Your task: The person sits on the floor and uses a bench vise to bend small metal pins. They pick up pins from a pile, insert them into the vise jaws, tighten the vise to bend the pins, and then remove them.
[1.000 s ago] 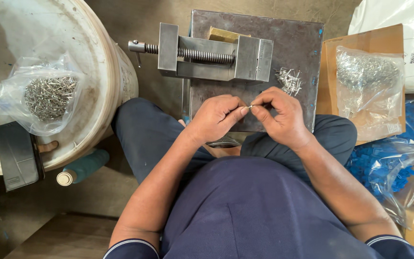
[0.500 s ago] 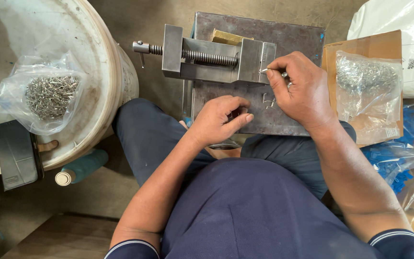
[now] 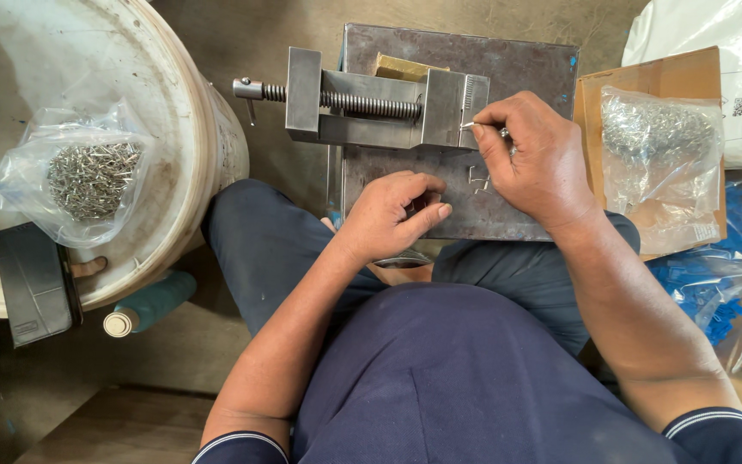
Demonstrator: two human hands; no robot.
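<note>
Right hand [image 3: 536, 159]: upper right of centre, fingertips pinched on a small metal pin [image 3: 467, 125] held against the right end of the vise [image 3: 377, 110]; grip clenched on the pin.
Left hand [image 3: 388, 216]: centre of the frame, resting on the steel plate [image 3: 405, 176], fingers curled loosely inward; whether it holds anything I cannot tell.
Pin, feel: judged light, stiff and smooth, so it could slip or roll easily; too thin for anything but a fingertip pinch at one end, which leaves the tip free.
Loose pieces [image 3: 477, 179]: a few small bent metal bits on the plate just below the right hand; I cannot count them for sure, perhaps two or three.
Vise: one, heavy-looking, with a threaded screw pointing to the left.
Bags of metal parts: two, one bag [image 3: 79, 176] in the white tub [image 3: 191, 129] at left, one bag [image 3: 659, 150] on the cardboard box [image 3: 646, 73] at right.
Blue pieces [image 3: 697, 288]: a heap in clear wrap at right edge, too many to count.
Black case [image 3: 34, 283]: one, lower left.
</note>
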